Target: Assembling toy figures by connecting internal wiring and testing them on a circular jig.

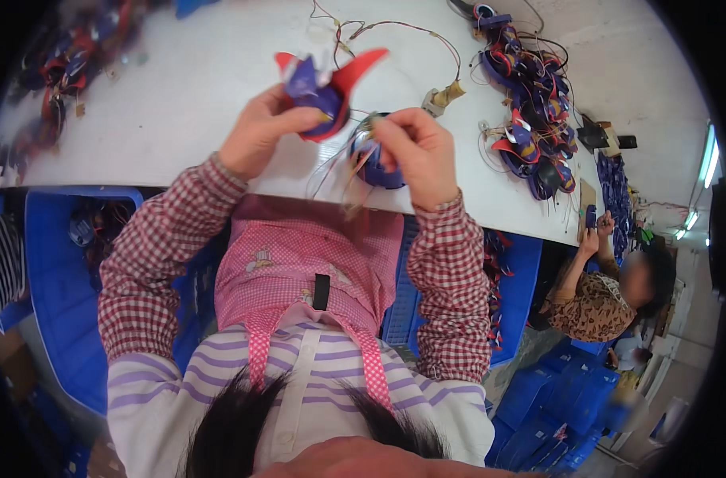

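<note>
Hair (231,426) hangs nearest the head camera, over a striped shirt (331,366). Above the white table (180,103), the left hand (259,127) grips a red-and-purple piece (319,99), thumb on top, probably to steady it. The right hand (423,155) pinches thin wires (329,163), perhaps checking loose ends; blur hides the exact contact.

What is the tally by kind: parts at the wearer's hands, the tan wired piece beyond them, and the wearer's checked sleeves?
Red-and-purple part, left hand: 1
Wired purple part, right hand: 1
Tan wired piece on table: 1
Checked sleeves: 2
Total: 5
</note>
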{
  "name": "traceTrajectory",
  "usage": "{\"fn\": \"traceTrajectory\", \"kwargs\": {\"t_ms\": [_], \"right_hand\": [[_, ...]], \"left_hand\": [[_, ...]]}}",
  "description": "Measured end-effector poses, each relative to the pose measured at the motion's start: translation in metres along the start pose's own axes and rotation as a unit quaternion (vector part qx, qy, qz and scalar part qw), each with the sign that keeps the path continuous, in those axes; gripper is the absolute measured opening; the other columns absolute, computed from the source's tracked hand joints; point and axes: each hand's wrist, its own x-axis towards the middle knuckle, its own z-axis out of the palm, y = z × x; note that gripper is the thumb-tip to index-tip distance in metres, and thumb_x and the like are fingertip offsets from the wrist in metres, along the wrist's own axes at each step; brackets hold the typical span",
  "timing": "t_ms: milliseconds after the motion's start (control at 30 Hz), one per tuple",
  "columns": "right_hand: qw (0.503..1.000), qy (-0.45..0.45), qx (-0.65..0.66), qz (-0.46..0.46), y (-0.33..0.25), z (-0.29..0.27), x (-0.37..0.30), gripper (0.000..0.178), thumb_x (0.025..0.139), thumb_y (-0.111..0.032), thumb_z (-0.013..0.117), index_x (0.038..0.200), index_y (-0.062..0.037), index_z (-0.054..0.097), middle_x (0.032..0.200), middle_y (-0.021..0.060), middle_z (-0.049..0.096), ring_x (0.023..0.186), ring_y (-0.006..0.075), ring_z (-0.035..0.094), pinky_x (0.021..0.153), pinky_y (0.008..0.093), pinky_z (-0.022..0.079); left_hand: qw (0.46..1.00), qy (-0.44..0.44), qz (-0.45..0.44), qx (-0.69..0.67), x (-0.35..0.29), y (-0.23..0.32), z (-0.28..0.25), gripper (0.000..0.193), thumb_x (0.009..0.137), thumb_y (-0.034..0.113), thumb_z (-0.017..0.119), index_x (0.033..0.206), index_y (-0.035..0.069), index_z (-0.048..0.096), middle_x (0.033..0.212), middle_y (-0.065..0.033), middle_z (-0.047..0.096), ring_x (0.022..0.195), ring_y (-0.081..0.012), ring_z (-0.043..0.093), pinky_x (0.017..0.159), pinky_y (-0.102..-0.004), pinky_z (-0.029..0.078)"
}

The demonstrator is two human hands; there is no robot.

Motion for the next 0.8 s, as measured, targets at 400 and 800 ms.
{"fn": "traceTrajectory", "kwargs": {"t_ms": [400, 800], "right_hand": [[0.947, 0.096, -0.272, -0.144, 0.075, -0.080, 0.031, 0.015, 0.083, -0.017, 0.056, 0.090, -0.0037, 0.055, 0.080, 0.0085, 0.057, 0.072, 0.0207, 0.052, 0.070, 0.0303, 0.044], [0.961, -0.162, -0.105, -0.199, -0.024, 0.102, 0.028, 0.029, 0.085, -0.010, 0.060, 0.110, -0.0007, 0.050, 0.106, 0.0101, 0.051, 0.084, 0.0169, 0.054, 0.073, 0.0255, 0.046]], "left_hand": [[0.868, -0.056, 0.139, 0.473, 0.016, -0.073, 0.051, 0.070, 0.060, 0.046, 0.079, 0.109, 0.001, 0.058, 0.116, -0.0193, 0.044, 0.110, -0.0317, 0.035, 0.096, -0.0370, 0.032], [0.967, 0.176, 0.183, 0.002, -0.081, 0.108, -0.090, 0.069, 0.067, 0.004, 0.074, 0.129, 0.003, 0.044, 0.117, -0.0123, 0.057, 0.100, -0.0216, 0.058, 0.091, -0.0313, 0.046]]}}
